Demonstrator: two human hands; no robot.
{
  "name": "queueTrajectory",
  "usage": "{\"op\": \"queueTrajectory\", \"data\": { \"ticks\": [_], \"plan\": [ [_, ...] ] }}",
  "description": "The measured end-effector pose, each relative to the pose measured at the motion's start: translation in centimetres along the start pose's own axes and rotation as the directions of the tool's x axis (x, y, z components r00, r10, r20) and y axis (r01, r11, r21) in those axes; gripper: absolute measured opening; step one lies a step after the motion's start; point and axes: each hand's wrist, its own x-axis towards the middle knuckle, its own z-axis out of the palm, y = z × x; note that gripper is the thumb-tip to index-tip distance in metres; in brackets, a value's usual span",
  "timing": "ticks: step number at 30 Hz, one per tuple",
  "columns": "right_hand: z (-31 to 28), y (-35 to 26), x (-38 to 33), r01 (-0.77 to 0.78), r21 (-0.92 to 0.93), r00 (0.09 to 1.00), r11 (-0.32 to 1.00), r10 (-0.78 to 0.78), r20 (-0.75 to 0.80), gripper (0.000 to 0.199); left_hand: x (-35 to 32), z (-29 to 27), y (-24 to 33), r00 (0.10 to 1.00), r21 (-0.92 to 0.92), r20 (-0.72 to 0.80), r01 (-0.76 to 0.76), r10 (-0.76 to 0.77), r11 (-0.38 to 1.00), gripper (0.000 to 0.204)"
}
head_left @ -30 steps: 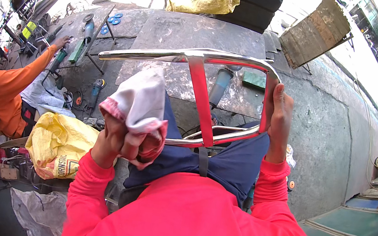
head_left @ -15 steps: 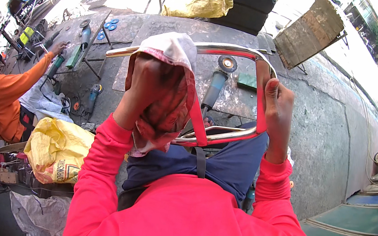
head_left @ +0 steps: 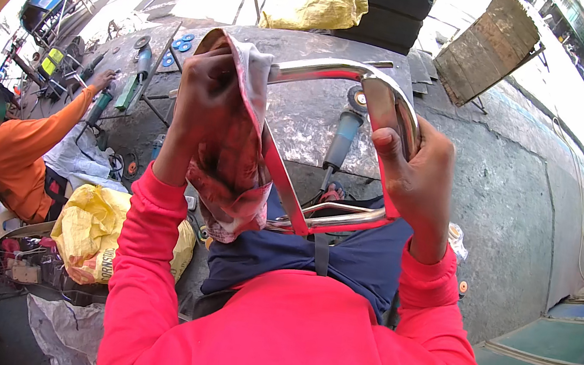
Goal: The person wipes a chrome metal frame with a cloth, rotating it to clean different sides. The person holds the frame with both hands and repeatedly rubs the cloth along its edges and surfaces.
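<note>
A shiny chrome metal frame [head_left: 315, 71] of bent tube and flat crossbars is held up over my lap, mirroring the red of my sleeves. My right hand [head_left: 422, 182] is closed around its right-hand crossbar, thumb on the near side. A stained white-and-pink cloth [head_left: 234, 193] is bunched in my left hand [head_left: 203, 99] and drapes down over the frame's left part. That cloth hides the frame's left end. Beyond the frame, an angle grinder [head_left: 344, 137] with a round disc lies on a worn metal sheet.
At the left, a person in orange [head_left: 24, 152] reaches toward another grinder [head_left: 98, 109]. A yellow sack [head_left: 88, 228] stands by my left arm. Several blue discs [head_left: 181, 44] lie farther off. Ahead are a dark block [head_left: 388, 5] draped with yellow sacking and a leaning board [head_left: 486, 49].
The frame has tilted and turned in my hands. My left hand and the cloth have shifted left, and my right thumb has swung inward across the crossbar.
</note>
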Motion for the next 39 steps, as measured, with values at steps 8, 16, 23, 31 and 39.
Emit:
{"op": "queueTrajectory", "data": {
  "ticks": [8, 16, 23, 31, 39],
  "plan": [
    [0.3, -2.1, 0.7, 0.014, -0.041, 0.998, 0.999, -0.011, 0.056, 0.066, 1.0, -0.1, 2.0, 0.944, 0.285, 0.103, -0.330, 0.314, 0.900, 0.032],
    [1.6, -2.8, 1.4, 0.115, -0.130, 0.992, 0.985, -0.108, 0.059, 0.052, 1.8, 0.6, 3.0, 0.862, 0.418, 0.116, -0.493, 0.494, 0.763, 0.027],
    [1.5, -2.3, 1.3, 0.094, -0.102, 0.991, 0.990, -0.083, 0.106, 0.046, -0.2, -2.1, 1.4, 0.996, 0.285, 0.080, -0.063, 0.042, 0.956, 0.025],
    [1.6, -3.0, 1.3, 0.149, -0.079, 0.988, 0.986, -0.144, 0.062, 0.043, 0.3, -0.3, 2.3, 0.961, 0.339, -0.012, -0.257, 0.277, 0.905, 0.020],
    [1.2, -2.8, 1.0, 0.096, -0.165, 0.992, 0.981, -0.081, 0.099, 0.041, 0.0, 0.4, 2.1, 0.903, 0.412, 0.009, -0.395, 0.430, 0.821, 0.024]
  ]
}}
